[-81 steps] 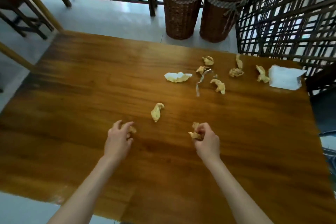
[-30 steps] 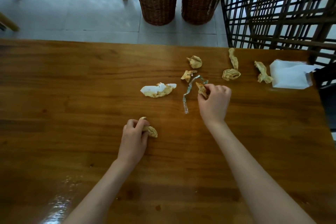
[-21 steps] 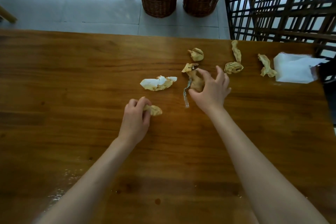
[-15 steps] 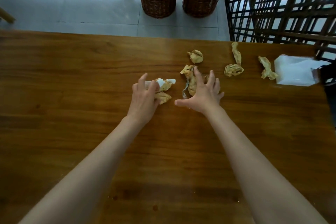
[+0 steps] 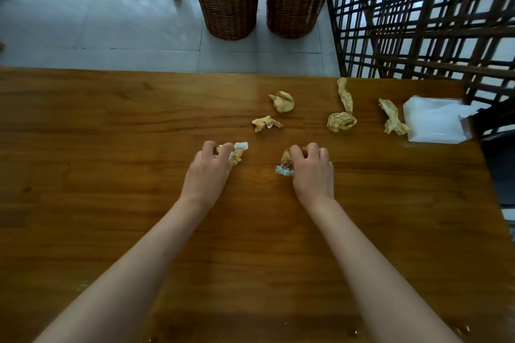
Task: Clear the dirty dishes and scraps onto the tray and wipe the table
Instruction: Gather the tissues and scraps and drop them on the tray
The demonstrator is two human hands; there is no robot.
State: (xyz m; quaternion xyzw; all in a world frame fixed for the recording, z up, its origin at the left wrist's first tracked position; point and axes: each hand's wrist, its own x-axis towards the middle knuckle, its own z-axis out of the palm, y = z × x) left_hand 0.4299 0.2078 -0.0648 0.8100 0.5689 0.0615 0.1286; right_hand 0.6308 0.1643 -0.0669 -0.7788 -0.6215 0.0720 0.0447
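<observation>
Gathering scraps: left hand [image 5: 207, 172] is clutching a stained wad [image 5: 237, 152], right hand [image 5: 312, 172] is gripping another [image 5: 285, 163]. Five crumpled scraps [image 5: 341, 122] are waiting farther out; no tray visible, likely next.

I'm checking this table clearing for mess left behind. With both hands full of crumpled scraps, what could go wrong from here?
1. The left hand and right hand each grip a wad of crumpled yellowish scraps; bits stick out past the fingers and could drop.
2. Five loose yellow-stained crumpled scraps lie further out on the brown wooden table; grabbing more with full hands may spill some.
3. No tray is in view, so carried scraps may scatter.
</observation>
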